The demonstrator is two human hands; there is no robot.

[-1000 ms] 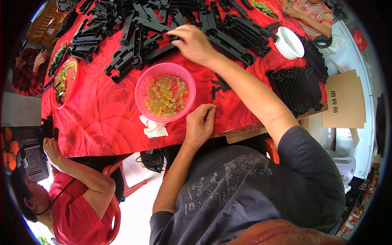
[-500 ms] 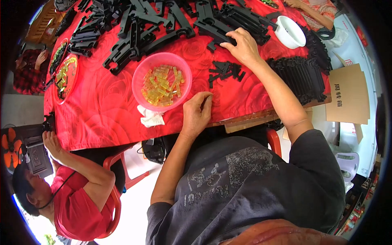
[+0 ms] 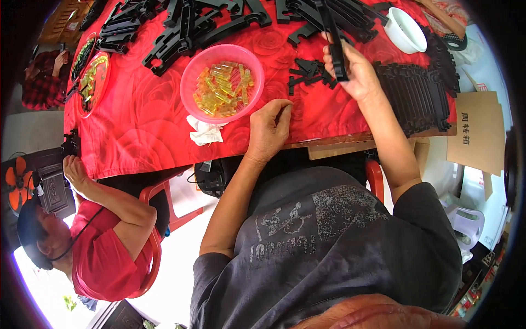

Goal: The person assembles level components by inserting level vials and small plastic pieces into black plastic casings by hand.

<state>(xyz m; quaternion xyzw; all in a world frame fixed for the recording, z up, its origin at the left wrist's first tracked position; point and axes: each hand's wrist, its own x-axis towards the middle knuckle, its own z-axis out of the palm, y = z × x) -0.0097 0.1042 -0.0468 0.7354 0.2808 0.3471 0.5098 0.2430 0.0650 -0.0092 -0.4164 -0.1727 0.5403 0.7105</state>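
My right hand (image 3: 353, 68) grips a long black plastic bar (image 3: 333, 41), raised above the table with one end pointing away from me. Near the table's front edge rests my left hand (image 3: 269, 129), fingers curled and pressed together; whatever may be between them is too small to make out. To its left stands a pink plastic basket (image 3: 186, 90) filled with yellow see-through pieces (image 3: 224, 90). Small black pieces (image 3: 308, 71) lie in a loose pile between the basket and my right hand.
Black bars (image 3: 219, 24) are heaped across the far side. A neat row of black bars (image 3: 413, 98) lies at right, below a white bowl (image 3: 405, 30). Crumpled white tissue (image 3: 205, 131) sits by the basket. A person in red (image 3: 109, 247) sits at left.
My right hand has picked up a black bar from the far heap and drawn it nearer, upright. The left hand stays by the table edge. The view has shifted slightly.
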